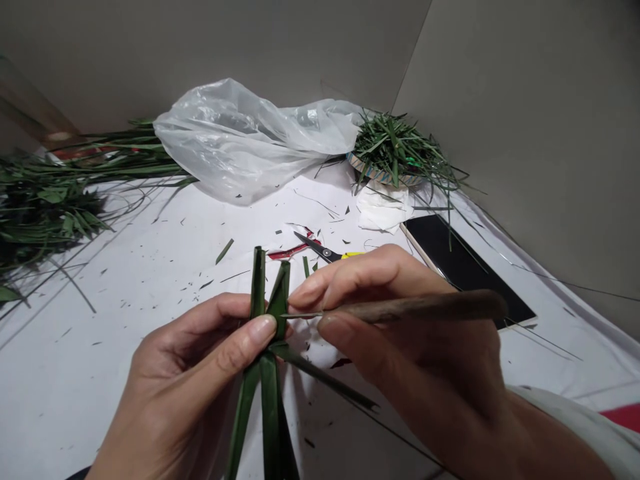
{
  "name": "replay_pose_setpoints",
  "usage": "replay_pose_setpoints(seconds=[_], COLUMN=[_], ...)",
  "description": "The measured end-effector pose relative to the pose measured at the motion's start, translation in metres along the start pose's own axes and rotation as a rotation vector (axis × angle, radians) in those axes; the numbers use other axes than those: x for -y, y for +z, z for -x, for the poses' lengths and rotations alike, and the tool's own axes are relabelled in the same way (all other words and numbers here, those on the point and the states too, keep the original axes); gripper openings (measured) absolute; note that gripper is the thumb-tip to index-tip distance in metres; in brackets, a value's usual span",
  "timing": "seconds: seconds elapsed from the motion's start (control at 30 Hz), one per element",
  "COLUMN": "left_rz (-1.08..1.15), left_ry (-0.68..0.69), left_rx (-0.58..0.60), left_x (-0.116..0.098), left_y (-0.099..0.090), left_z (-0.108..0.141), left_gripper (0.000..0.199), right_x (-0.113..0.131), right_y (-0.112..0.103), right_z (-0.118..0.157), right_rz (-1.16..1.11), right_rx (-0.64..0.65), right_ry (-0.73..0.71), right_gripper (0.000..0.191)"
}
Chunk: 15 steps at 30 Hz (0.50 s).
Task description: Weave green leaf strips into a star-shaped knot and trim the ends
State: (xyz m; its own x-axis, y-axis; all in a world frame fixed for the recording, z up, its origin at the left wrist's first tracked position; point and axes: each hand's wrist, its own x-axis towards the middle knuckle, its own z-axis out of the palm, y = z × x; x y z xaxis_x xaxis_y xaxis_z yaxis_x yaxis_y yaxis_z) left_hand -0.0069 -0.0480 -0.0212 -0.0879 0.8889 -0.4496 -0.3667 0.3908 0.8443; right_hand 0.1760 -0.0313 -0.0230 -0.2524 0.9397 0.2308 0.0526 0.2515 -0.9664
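Folded green leaf strips [269,387] cross one another in front of me, with two short ends pointing up and longer ends hanging down and to the right. My left hand [200,367] pinches them at the crossing between thumb and fingers. An awl [415,307] with a brown wooden handle lies in the closed fingers of my right hand [400,347]. Its thin metal tip points left and reaches the strips just beside my left thumb; whether it has pierced the leaf I cannot tell. Behind my right fingers lie scissors [327,253] with dark blades, their yellow handle partly hidden.
A crumpled clear plastic bag [250,140] lies at the back. Leaf clippings heap over a round container [395,150] beside it, above a white tissue [383,208]. A black-screened device [470,267] rests at the right. Leaf bundles [45,207] lie left, and scraps dot the white tabletop [150,267].
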Motion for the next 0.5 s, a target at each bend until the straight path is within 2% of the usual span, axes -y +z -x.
replay_pose_setpoints(seconds=[0.07,0.23,0.43,0.5], left_rz=[0.000,-0.012,-0.019,-0.015], left_ry=[0.019,0.036,0.033,0.025], left_rx=[0.005,0.002,-0.019,-0.017], left_x=[-0.0006,-0.0011,-0.0019,-0.0017], left_y=[0.0000,0.0023,0.0006,-0.0001], left_z=[-0.0001,-0.0028,-0.0025,-0.0021], left_gripper=[0.023,0.022,0.023,0.022], right_x=[0.0014,0.0025,0.0015,0.0004], right_y=[-0.0010,0.0004,0.0029,0.0020], right_z=[0.0001,-0.0013,-0.0029,-0.0020], right_rz=[0.022,0.039,-0.003,-0.019], right_rx=[-0.002,0.000,0.008,0.010], right_ry=[-0.069,-0.098,-0.092,-0.035], right_gripper=[0.018,0.019,0.016,0.016])
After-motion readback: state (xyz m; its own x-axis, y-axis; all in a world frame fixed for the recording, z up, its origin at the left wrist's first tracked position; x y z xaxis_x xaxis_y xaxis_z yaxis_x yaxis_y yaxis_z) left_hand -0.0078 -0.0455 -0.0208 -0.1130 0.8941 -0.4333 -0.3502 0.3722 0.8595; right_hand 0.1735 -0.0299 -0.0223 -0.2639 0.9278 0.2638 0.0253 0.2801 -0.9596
